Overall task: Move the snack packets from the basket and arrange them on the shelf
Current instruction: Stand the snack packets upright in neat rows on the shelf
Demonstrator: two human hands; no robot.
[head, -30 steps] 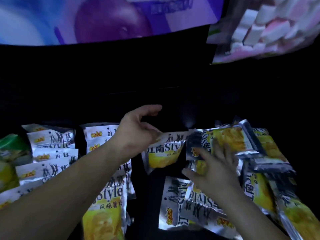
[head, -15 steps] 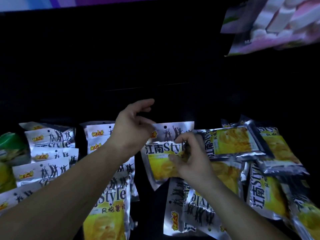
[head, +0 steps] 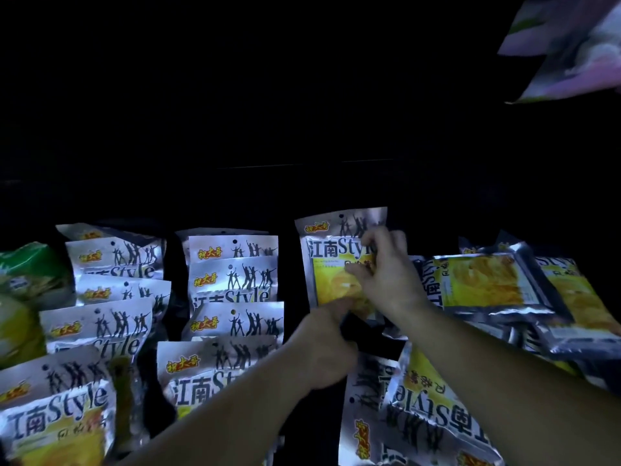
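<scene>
Seemingly standing a packet upright: right hand pinches its edge, left hand grip unclear; next likely needs squaring, then release.

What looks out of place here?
The packet pile at right is jumbled: a sideways packet overlaps others, an upside-down packet lies nearer, unlike the upright rows at left. Left hand and right hand hold an upright packet.

Left hand below right hand, both forearms outstretched, fingers curled.
</scene>
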